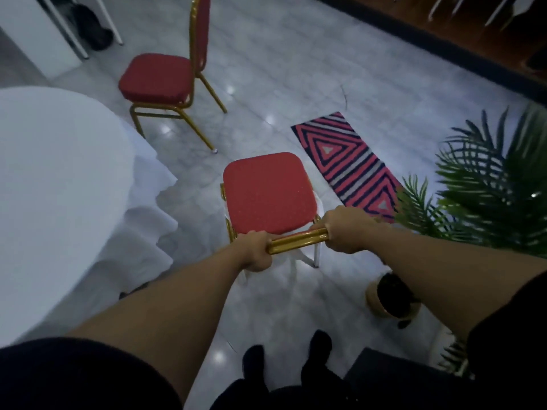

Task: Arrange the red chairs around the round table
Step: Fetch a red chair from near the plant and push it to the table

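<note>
A red chair (268, 192) with a gold frame stands just in front of me, seen from above. My left hand (256, 251) and my right hand (347, 230) both grip the gold top rail of its backrest, one at each end. The round table (50, 161), draped in a white cloth, fills the left side, a short gap from this chair. A second red chair (157, 76) stands farther off beside the table's far edge, its seat turned toward the table.
A red, black and white striped rug (349, 164) lies on the glossy tiled floor to the right of the held chair. A potted palm (491, 184) crowds the right side, with a round pot (390, 297) below it. White table legs (74, 28) stand at the top left.
</note>
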